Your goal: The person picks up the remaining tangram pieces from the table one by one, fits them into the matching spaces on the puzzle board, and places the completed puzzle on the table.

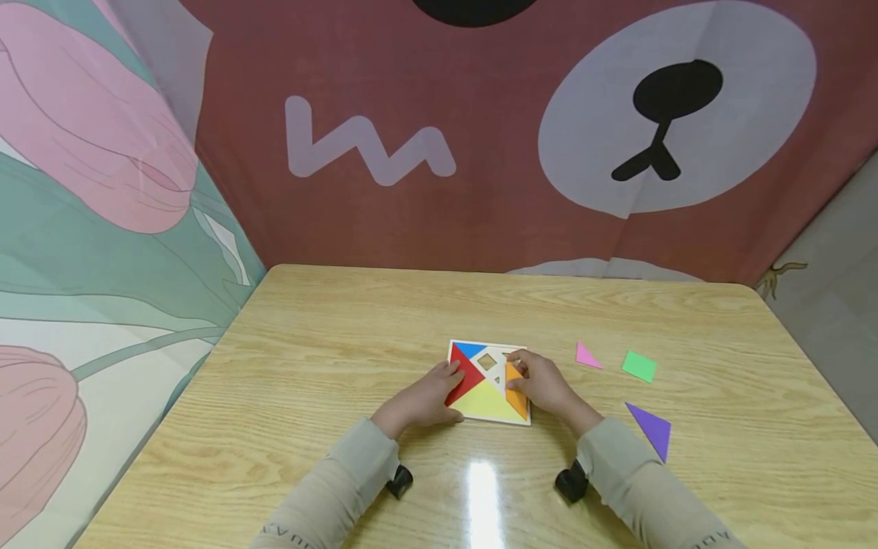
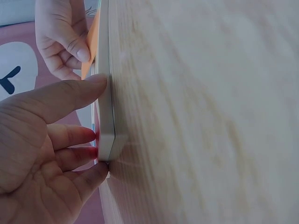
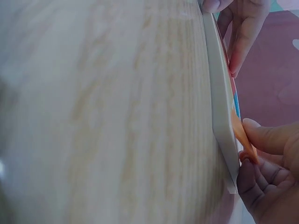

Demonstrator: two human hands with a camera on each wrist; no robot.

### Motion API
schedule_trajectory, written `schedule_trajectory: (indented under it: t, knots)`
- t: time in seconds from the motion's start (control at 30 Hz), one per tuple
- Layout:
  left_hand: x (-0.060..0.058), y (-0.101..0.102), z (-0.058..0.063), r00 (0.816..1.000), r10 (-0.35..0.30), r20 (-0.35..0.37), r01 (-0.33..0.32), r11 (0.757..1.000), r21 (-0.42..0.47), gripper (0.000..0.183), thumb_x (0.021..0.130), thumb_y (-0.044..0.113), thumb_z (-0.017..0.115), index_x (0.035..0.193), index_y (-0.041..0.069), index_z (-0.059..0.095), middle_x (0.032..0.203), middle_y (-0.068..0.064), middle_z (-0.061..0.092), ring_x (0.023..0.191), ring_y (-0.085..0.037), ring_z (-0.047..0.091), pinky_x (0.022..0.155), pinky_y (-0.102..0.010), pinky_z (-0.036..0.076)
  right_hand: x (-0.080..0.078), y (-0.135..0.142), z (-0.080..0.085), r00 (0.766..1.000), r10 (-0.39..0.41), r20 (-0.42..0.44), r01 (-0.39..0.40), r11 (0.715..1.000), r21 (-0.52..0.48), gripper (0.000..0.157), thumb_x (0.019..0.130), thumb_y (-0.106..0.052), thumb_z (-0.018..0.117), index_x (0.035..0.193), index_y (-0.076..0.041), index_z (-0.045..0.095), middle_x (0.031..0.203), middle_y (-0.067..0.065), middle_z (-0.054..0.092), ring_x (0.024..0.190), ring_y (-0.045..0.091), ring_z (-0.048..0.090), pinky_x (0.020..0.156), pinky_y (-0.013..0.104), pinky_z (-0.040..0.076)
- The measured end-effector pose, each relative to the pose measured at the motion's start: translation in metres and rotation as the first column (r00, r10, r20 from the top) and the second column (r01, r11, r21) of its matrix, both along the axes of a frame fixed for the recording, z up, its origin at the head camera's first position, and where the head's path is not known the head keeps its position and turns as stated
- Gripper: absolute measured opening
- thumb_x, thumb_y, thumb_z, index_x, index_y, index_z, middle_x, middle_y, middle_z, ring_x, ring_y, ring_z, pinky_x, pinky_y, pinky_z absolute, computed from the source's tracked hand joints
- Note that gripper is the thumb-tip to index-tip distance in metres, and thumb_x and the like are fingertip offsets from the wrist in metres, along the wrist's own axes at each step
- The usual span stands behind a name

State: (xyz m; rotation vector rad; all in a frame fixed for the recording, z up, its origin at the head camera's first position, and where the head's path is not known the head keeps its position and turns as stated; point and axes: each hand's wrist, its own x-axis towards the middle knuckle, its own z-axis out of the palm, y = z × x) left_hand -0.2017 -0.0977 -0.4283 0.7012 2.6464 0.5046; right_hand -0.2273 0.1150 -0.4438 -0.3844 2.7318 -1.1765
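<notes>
A white tangram board [image 1: 497, 368] lies flat on the table. My left hand [image 1: 428, 395] holds it at the left: the thumb presses the near edge and the fingertips rest on the red triangle [image 1: 472, 375]. Blue triangle [image 1: 469, 349] and yellow triangle [image 1: 490, 402] also sit in the board, beside a diamond-shaped cutout. At the board's right side, my right hand [image 1: 546, 381] pinches an orange parallelogram [image 1: 517, 399]. In the right wrist view this orange piece [image 3: 240, 133] is tilted, part of it raised off the board between thumb and fingers.
On the wooden table [image 1: 329, 343], right of the board, lie a pink triangle [image 1: 587, 356], a green square [image 1: 639, 367] and a purple triangle [image 1: 655, 431]. A printed cloth [image 1: 494, 213] hangs behind the table's far edge.
</notes>
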Motion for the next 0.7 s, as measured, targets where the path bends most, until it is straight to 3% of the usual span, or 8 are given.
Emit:
schedule_trajectory:
  t: [0.33,0.7]
  knots:
    - [-0.0001,-0.0006,-0.0013,1.000,-0.007,-0.007,0.007,1.000,-0.005,0.069,0.077,0.029,0.063,0.133,0.002,0.031,0.141,-0.010,0.020,0.129,-0.024,0.012,0.102,-0.032,0.018,0.0022,-0.0006,0.0007,0.999,0.001,-0.044,0.001,0.999,0.052,0.026,0.071,-0.004,0.067,0.092,0.004,0.054,0.077,0.007,0.053,0.070,0.019,0.048,0.063,0.031,0.042]
    - [-0.0006,-0.0010,-0.0025,1.000,-0.002,-0.003,0.002,1.000,0.001,0.069,0.077,0.029,0.063,0.133,0.003,0.032,0.141,-0.009,0.019,0.129,-0.024,0.011,0.102,-0.032,0.018,0.0022,0.0001,0.0007,1.000,-0.011,-0.023,0.013,0.997,0.076,0.021,0.072,-0.005,0.068,0.086,0.001,0.053,0.074,0.006,0.047,0.066,0.018,0.043,0.060,0.029,0.038]
